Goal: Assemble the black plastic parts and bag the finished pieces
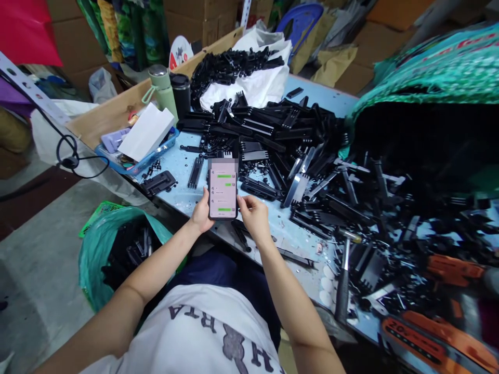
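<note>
A smartphone [223, 195] with a lit chat screen is held upright over the front edge of the table. My left hand [201, 212] grips its lower left side, the thumb along the edge. On the other side, my right hand [252, 213] has its fingers bent and closed against the phone's right edge. Behind the phone lie black slotted plastic parts [257, 127] in a heap, with small screws scattered among them. A slim black part [195, 171] rests just left of the phone.
Left on the table are a blue basket [136, 169] with a white box [147, 132], a green flask [161, 93] and a black tumbler [180, 96]. To the right are a hammer [343, 280], orange power tools [436, 343] and a green woven sack [436, 85]. A lined bin [88, 259] stands below.
</note>
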Demonstrator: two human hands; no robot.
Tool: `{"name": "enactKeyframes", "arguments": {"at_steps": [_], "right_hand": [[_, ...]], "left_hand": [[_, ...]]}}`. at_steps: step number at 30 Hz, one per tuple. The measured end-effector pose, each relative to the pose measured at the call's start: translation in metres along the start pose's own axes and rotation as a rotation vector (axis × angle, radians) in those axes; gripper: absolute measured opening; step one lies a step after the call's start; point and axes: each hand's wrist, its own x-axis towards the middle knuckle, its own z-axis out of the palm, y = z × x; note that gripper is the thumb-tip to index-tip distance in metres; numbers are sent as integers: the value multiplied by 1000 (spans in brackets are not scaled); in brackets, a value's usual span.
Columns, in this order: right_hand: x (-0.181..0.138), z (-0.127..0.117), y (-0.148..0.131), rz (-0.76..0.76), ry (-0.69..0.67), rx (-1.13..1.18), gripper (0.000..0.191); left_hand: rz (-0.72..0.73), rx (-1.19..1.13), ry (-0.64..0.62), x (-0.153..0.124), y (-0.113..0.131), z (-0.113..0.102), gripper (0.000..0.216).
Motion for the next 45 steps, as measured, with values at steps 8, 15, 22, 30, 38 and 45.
{"name": "enactKeyframes", "arguments": {"at_steps": [8, 15, 22, 30, 38, 45], "right_hand": [[-9, 7, -18, 27, 71, -381, 43], [-14, -5, -24, -50, 1, -152, 42], [-22, -14, -25, -104, -6, -32, 34], [-32, -43, -33, -210, 56, -13, 26], [-35, -51, -31, -225, 41, -68, 27], [-37, -49, -23, -238, 7, -65, 26]], "left_hand": [[8, -8, 58, -5, -2, -6, 58], [-82, -103, -8, -10, 3, -8, 64], [-138, -146, -183, -19, 10, -9, 72], [-88, -95, -277, -25, 28, -6, 76], [19, -3, -245, -22, 53, -20, 82], [99, 85, -252, -20, 74, -29, 98]]}}
